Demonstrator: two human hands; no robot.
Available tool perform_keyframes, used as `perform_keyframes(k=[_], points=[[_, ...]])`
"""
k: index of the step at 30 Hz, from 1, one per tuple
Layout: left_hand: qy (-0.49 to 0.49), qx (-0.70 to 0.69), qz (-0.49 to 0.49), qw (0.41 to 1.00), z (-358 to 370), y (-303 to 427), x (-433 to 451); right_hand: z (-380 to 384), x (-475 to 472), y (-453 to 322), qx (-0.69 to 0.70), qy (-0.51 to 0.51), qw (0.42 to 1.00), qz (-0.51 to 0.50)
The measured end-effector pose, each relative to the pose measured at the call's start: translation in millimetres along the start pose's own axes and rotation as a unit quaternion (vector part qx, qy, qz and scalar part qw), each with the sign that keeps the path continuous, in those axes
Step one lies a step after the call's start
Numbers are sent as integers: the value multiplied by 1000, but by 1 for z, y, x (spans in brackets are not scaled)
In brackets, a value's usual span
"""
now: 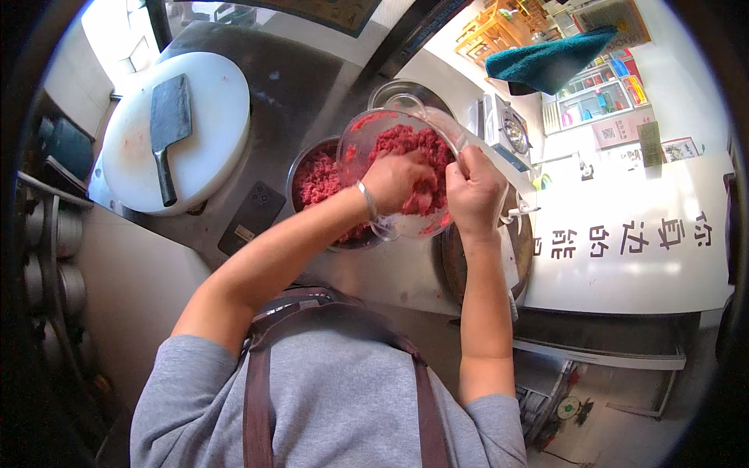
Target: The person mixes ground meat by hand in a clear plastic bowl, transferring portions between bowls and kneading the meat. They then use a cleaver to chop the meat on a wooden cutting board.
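Note:
My right hand (477, 193) grips the rim of a clear plastic bowl (357, 131), thumb on the near side. The bowl is tilted to the left and holds red minced meat (439, 146). My left hand (398, 181) reaches into it, wearing a bracelet (367, 200) at the wrist. Its fingers are blurred and partly sunk in the meat, so their grip is unclear. Under the bowl's left side stands a round metal pot (291, 175) with more minced meat (316, 178) inside. The bowl and my left forearm hide part of this pot.
A cleaver (171, 111) lies on a thick white round chopping board (219, 88) at left. A phone (251, 216) lies left of the pot. Behind the bowl stands a metal basin (433, 90). A round board (524, 275), partly hidden, lies by my right forearm. A gas stove (508, 126) stands beyond.

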State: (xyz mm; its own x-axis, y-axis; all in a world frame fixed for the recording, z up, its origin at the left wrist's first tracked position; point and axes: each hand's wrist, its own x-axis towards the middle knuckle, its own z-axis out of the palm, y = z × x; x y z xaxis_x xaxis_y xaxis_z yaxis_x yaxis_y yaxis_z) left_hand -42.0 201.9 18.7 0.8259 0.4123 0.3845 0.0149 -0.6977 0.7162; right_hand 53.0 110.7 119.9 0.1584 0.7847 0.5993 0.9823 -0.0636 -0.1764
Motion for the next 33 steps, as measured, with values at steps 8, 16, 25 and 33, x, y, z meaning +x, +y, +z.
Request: perform_keyframes(k=[8, 16, 25, 33], points=[[275, -32, 7, 961, -8, -7, -48, 9, 4, -8, -48, 50, 994, -82], [97, 95, -95, 986, -34, -17, 44, 20, 11, -18, -38, 58, 987, -146], [-62, 140, 57, 987, -26, -37, -28, 32, 6, -4, -61, 66, 988, -124], [24, 8, -1, 1000, -28, -73, -101, 38, -3, 3, -104, 76, 979, -156]])
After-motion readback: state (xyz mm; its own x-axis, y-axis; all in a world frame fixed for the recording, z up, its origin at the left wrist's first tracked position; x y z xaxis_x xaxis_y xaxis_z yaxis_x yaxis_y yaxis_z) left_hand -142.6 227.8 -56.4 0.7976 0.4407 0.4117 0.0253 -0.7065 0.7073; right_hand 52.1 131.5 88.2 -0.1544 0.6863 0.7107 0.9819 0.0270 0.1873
